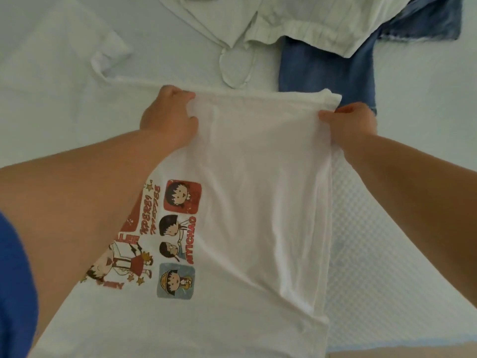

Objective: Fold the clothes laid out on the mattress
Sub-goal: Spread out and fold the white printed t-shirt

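White T-shirt (258,177) far edge pinched — left hand (169,117), right hand (348,122)

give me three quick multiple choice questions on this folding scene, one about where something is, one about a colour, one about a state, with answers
1. Where does the blue denim garment lie relative to the white cartoon-print t-shirt?
A. beyond its far edge, toward the right
B. under the person's left forearm
C. folded on top of the print

2. What colour is the square panel at the top of the t-shirt's print?
A. green
B. red
C. black

3. What are the hands doing to the t-shirt?
A. both lie flat and open on it
B. only the left hand touches it
C. both grip its far edge

Answers: 1 A, the denim lies past the far edge on the white quilted mattress. 2 B, the top panel is red. 3 C, left hand and right hand each pinch the far edge.
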`<state>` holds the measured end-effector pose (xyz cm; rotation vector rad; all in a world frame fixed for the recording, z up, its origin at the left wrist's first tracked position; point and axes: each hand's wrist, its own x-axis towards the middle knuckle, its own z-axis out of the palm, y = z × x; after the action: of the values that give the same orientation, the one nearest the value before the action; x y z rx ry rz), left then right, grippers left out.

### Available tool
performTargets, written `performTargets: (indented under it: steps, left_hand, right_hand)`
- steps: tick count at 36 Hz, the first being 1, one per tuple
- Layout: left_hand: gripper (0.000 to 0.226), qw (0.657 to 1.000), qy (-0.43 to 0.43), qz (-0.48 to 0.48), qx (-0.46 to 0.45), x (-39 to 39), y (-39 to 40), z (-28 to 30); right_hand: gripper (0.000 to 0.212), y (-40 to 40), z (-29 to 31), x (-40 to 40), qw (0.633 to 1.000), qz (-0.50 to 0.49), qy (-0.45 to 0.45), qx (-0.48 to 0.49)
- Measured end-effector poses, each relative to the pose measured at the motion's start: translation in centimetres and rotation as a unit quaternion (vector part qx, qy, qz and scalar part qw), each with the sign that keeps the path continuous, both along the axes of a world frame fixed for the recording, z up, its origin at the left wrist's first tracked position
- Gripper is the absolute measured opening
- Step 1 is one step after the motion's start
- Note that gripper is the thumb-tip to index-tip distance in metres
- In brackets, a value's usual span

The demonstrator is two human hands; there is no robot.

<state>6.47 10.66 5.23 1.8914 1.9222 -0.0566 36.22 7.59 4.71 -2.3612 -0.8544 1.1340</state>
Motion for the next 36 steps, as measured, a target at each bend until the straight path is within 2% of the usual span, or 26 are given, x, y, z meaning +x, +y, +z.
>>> performTargets:
  steps: [4,10,13,19,23,27,29,32,36]
  left_hand:
    - [0.053,1.0,0.016,0.011,-0.007,-1.6,2.0,-0.3]
    - [0.047,0.999,0.049,0.013,0.002,-4.7,4.2,-0.5]
    - [0.048,0.998,0.067,0.015,-0.001,-6.2,5.1,-0.3]
    - [0.041,0.995,0.095,0.012,-0.028,-10.0,7.2,0.5]
    - [0.039,0.993,0.112,-0.013,-0.026,-12.2,7.8,1.5]
    - [0.036,0.993,0.114,-0.002,0.007,-13.5,8.0,2.3]
    - [0.036,0.994,0.103,0.017,0.036,-13.6,8.2,2.7]
    - [0.034,0.993,0.067,0.036,0.087,-13.4,8.4,2.8]
    - [0.029,0.99,0.059,0.075,0.106,-12.9,8.7,1.7]
  right_hand:
    - [0.02,0.4,-0.1,-0.2,0.999,-0.047,0.018,0.005]
    - [0.019,0.5,0.6,-0.4,0.998,-0.049,0.004,0.033]
    - [0.007,0.7,1.2,0.1,0.998,-0.043,-0.016,0.049]
    - [0.017,3.1,3.1,0.9,0.994,-0.052,-0.002,0.1]
    - [0.019,4.3,3.8,1.3,0.996,-0.028,0.009,0.082]
    - [0.007,4.6,3.6,1.6,0.998,-0.034,0.014,0.048]
    - [0.002,4.8,3.7,1.5,0.999,-0.029,-0.003,0.042]
    - [0.015,5.9,3.6,1.2,0.998,-0.022,-0.044,0.048]
    - [0.011,7.3,2.6,0.1,0.988,0.047,-0.134,0.056]
